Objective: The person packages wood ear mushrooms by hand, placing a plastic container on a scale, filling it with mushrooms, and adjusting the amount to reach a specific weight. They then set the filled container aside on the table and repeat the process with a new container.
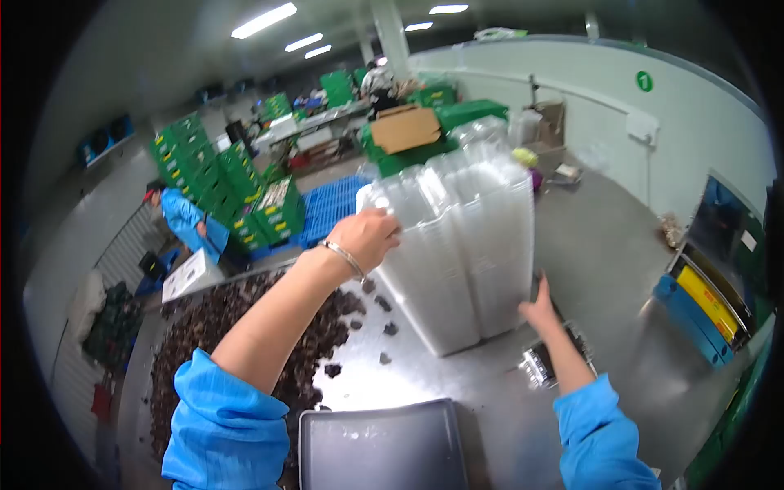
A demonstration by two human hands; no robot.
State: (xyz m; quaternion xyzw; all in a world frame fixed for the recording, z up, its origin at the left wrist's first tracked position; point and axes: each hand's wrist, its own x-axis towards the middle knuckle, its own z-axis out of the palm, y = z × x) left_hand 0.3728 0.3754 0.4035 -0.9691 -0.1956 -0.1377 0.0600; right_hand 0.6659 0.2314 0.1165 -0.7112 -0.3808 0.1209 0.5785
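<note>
Two tall nested stacks of clear plastic containers [457,278] stand side by side in front of me on the metal table. My left hand [369,237], with a bangle at its wrist, has its fingers curled over the stacks' upper left edge. Low on the right side is my right hand [542,310], its thumb at the front face and fingers stretched up along the side. Below the stacks lies a dark grey tray [380,449]. A heap of dark brown pieces [220,327] covers the table to the left, with several loose ones near the containers.
A small metallic device [539,367] sits beside my right forearm. Beyond the table are green crates [192,167], blue pallets [331,208] and a cardboard piece [406,131]. A person in blue [184,216] stands at the left. A blue-and-yellow box-like unit [702,306] is at the right.
</note>
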